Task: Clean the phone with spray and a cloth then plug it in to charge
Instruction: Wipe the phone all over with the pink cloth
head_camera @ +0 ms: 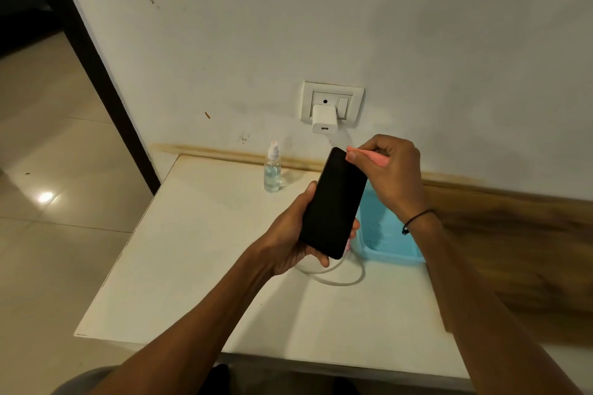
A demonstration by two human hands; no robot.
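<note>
Phone in left hand

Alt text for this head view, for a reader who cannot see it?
Left hand holds a black phone over a white table while the right hand wipes its top with a pink cloth. Spray bottle and charger behind.

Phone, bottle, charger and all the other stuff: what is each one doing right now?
Phone: screen dark, held up by left hand.
Cloth: pink, pinched by right hand at the phone's top edge.
Spray bottle: upright on table.
Charger: in wall socket, port empty.
Cable: loose on table.
Basket: blue, on table.
</note>
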